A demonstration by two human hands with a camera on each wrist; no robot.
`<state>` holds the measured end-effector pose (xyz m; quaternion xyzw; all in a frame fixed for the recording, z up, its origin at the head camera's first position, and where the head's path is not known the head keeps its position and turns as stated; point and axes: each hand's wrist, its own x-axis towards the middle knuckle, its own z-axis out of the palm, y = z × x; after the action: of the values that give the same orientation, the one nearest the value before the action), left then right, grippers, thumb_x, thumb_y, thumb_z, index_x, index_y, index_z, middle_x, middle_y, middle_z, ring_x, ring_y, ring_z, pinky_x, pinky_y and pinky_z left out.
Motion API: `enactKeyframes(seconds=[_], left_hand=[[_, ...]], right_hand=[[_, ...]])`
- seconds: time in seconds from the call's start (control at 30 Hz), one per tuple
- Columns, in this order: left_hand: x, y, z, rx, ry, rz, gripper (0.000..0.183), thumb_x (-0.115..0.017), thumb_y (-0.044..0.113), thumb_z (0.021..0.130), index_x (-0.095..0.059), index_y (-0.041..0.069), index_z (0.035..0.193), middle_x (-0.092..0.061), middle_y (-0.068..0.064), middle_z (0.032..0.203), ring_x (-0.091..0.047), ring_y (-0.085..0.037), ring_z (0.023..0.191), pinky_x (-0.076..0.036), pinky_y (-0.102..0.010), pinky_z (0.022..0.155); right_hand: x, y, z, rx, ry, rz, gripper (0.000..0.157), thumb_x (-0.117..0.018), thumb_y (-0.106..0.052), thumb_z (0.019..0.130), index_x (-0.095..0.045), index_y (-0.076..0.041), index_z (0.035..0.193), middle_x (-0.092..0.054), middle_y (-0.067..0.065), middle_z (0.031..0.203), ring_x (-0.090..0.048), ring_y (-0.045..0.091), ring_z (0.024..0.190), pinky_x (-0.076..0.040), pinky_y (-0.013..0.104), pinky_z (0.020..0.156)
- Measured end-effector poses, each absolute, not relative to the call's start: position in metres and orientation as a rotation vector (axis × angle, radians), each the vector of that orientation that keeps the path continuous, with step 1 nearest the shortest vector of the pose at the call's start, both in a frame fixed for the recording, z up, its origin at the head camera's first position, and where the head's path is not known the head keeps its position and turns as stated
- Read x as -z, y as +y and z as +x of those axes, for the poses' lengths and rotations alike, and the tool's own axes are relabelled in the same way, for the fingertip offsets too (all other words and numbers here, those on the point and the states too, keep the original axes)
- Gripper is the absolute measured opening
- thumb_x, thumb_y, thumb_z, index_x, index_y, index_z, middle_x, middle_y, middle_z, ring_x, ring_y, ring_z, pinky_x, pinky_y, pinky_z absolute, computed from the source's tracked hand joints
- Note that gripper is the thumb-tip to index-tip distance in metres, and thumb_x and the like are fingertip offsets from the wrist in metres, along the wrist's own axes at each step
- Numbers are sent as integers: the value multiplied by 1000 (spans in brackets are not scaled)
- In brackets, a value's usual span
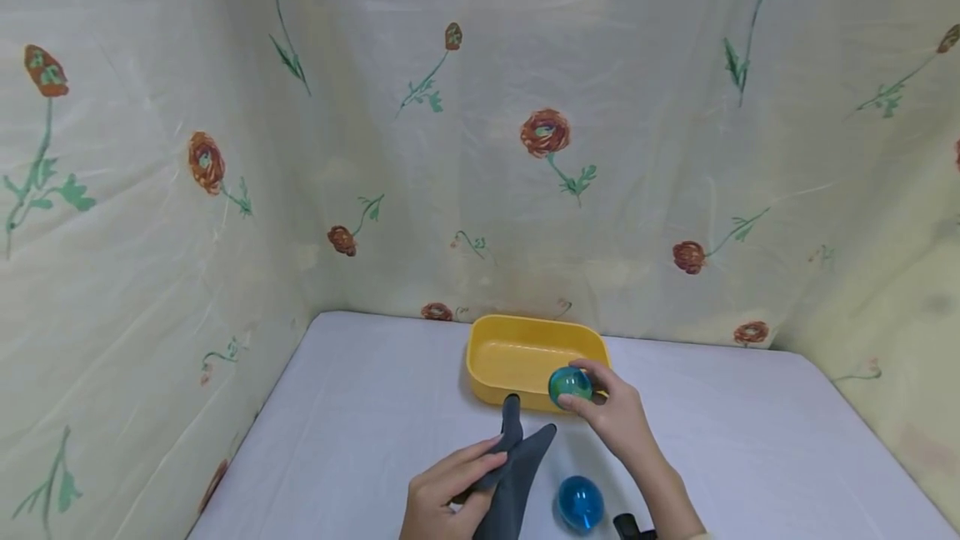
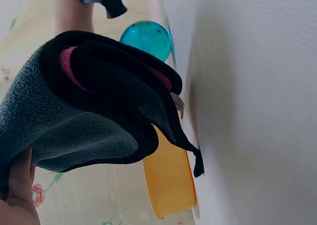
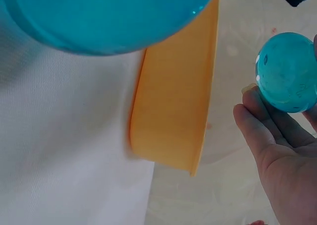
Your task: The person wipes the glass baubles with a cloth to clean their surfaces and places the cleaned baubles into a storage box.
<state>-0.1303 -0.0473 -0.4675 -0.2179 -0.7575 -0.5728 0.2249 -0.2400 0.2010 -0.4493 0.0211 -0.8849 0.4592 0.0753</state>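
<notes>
A folded dark grey cloth (image 1: 517, 473) with black edging hangs from my left hand (image 1: 450, 494), which pinches it between thumb and fingers. In the left wrist view the cloth (image 2: 89, 121) looks fleecy, with a strip of pink inside its folds. My right hand (image 1: 618, 417) grips a clear blue-green ball (image 1: 567, 387) by thumb and fingertips, in front of the yellow container's near rim. The right wrist view shows this ball (image 3: 286, 74) held up off the table. A second clear blue ball (image 1: 580, 504) rests on the table between the cloth and my right forearm.
The yellow container (image 1: 495, 394), rectangular with rounded corners, stands at the table's back edge. A white cover lies over the table (image 1: 360, 423). Flower-printed curtains (image 1: 465, 148) surround its back and sides. A black object (image 1: 628, 527) shows beside my right forearm.
</notes>
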Motion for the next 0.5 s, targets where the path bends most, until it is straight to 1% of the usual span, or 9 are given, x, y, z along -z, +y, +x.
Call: enactKeyframes(seconds=[0.13,0.37,0.5], left_hand=[[468,-50,-131,1566,-2095,-629,43,-67,-7,83,-74,20,116,-71,-3,123,-71,-14,108,-61,-18,67],[468,-51,-132,1568,-2124,-610,44,-67,-7,83,-74,22,116,-71,-1,123,-70,-13,109,-60,-17,69],[468,-52,-133,1548,-2111,-629,45,-67,-8,82,-74,20,116,-71,-2,123,-70,-14,109,-60,-17,71]], right_hand=[[452,201,-246,-1363,-2675,29,55,-78,-34,85,-58,-16,133,-63,14,129,-58,30,117,-54,47,102],[452,199,-252,-1347,-2693,21,57,-77,-35,86,-57,-14,135,-62,17,131,-57,32,119,-52,49,104],[453,198,-256,-1326,-2700,32,56,-77,-34,87,-57,-14,135,-62,18,132,-57,33,119,-52,50,104]])
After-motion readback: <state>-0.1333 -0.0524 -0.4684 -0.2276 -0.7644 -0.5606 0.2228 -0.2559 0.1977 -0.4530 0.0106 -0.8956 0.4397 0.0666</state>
